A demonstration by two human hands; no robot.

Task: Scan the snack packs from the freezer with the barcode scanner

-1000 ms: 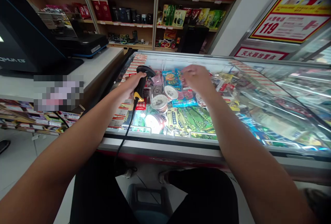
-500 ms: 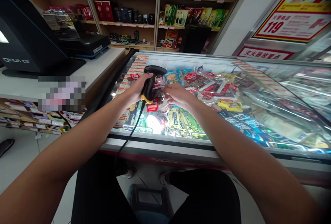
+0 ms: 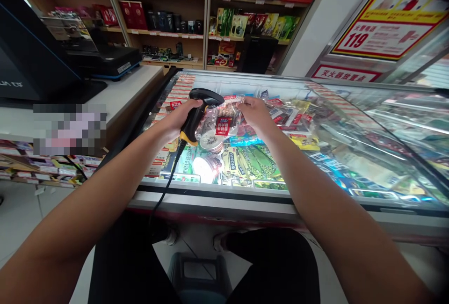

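Observation:
My left hand (image 3: 179, 118) grips a black barcode scanner (image 3: 200, 105) with a yellow band, its cable hanging down over the freezer's front edge. My right hand (image 3: 255, 112) holds a clear plastic packet with a red label (image 3: 223, 124), lifted just under the scanner's head. Both hands hover over the open left part of a chest freezer (image 3: 217, 199) filled with packaged ice creams, cups and green wrapped bars.
A sloped glass lid (image 3: 368, 131) covers the freezer's right part. To the left stands a white counter (image 3: 119, 96) with a black till screen (image 3: 31, 70) and a scale. Shelves of boxed goods (image 3: 168, 14) line the back wall. A red and yellow notice (image 3: 386, 28) hangs at the right.
My right hand came back from the far packets, picked up the clear packet with the red label and raised it to the scanner. My left hand lifted the scanner slightly.

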